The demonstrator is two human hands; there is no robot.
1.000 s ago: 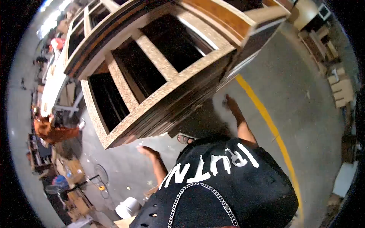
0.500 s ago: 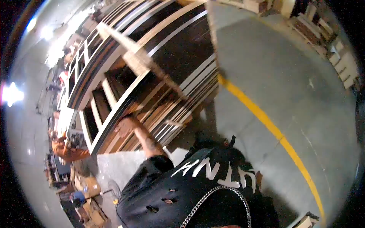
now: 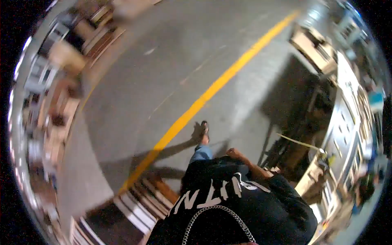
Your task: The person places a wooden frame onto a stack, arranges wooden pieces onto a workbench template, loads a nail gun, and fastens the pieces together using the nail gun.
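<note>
My right hand [image 3: 233,153] is in front of my black shirt [image 3: 228,196], above the grey floor. Its fingers look curled in, and nothing shows in them, though the view is soft. My left hand is out of view, and the left side of the shirt runs off the bottom edge. Nearest on the left is a stack of dark and pale boards [image 3: 134,214]. Below me one foot [image 3: 204,127] is stretched forward on the floor, beneath a blue trouser leg [image 3: 201,153].
A yellow floor line [image 3: 204,98] crosses diagonally. To the right stands a bench [image 3: 347,104] with panels, a thin yellowish strip [image 3: 300,141] jutting from its side. A wooden crate [image 3: 312,47] lies beyond. Blurred stacks of wood [image 3: 61,118] line the left.
My view has swung right, away from the large rack of boards, which now shows only at the lower left. My left hand, earlier at those boards, has left view; my right hand has appeared.
</note>
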